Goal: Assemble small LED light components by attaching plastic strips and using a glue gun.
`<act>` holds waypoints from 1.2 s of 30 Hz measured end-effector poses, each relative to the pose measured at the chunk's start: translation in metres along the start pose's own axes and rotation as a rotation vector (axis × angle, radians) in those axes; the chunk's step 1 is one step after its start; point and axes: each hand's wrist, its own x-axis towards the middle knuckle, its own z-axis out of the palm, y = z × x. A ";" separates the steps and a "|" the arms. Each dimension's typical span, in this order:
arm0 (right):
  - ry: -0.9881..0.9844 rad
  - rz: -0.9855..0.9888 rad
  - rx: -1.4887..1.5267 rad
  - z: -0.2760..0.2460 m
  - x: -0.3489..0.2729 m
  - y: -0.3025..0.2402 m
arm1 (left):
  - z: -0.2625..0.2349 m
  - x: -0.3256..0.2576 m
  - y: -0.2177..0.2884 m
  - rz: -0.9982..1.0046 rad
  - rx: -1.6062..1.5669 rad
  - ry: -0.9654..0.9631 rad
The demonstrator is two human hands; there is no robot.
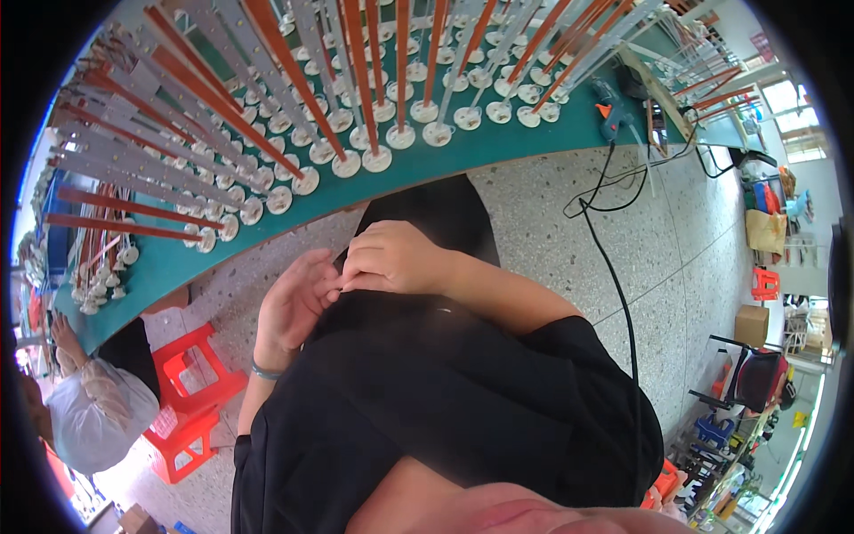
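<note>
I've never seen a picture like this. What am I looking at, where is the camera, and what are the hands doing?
There is no machine here: a person wears a wide-angle camera on the head, looking down, so straight edges bend. The two bare hands meet above the lap in black clothing. The left hand is open, and the right hand pinches its fingers at the left hand's fingertips; anything between them is too small to see. Ahead is a green workbench carrying rows of upright orange and grey strips on white round bases. A blue glue gun lies on the bench, and red plastic stools stand on the floor.
</note>
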 end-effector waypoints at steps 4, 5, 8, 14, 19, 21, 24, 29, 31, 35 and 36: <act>0.066 0.022 -0.041 -0.001 -0.001 0.002 | 0.004 0.005 -0.002 0.038 -0.032 0.093; 0.041 0.028 -0.027 -0.002 -0.001 0.000 | 0.004 0.006 -0.002 0.044 -0.014 0.090; -0.034 0.084 -0.019 -0.002 -0.003 -0.001 | 0.009 0.007 0.001 0.054 0.089 0.074; -0.064 0.098 -0.030 0.008 -0.007 0.004 | 0.019 0.005 0.006 0.006 0.268 0.158; -0.048 0.094 -0.033 0.010 -0.011 0.009 | 0.022 0.005 0.014 0.004 0.404 0.077; -0.040 0.083 -0.035 0.009 -0.011 0.010 | 0.024 0.007 0.017 0.008 0.443 0.052; 0.015 0.096 -0.043 0.004 -0.010 0.009 | 0.036 0.009 0.017 -0.101 0.386 -0.033; 0.081 0.235 -0.048 -0.010 -0.003 0.013 | 0.027 0.015 0.004 -0.070 0.170 -0.018; 0.137 0.325 -0.062 -0.015 -0.006 0.013 | 0.015 0.014 0.004 0.088 0.170 0.043; 0.160 0.439 -0.197 -0.038 -0.036 0.028 | -0.012 0.009 0.010 0.376 0.223 0.098; 0.150 0.514 -0.215 -0.050 -0.042 0.025 | -0.013 0.007 0.015 0.377 0.230 0.124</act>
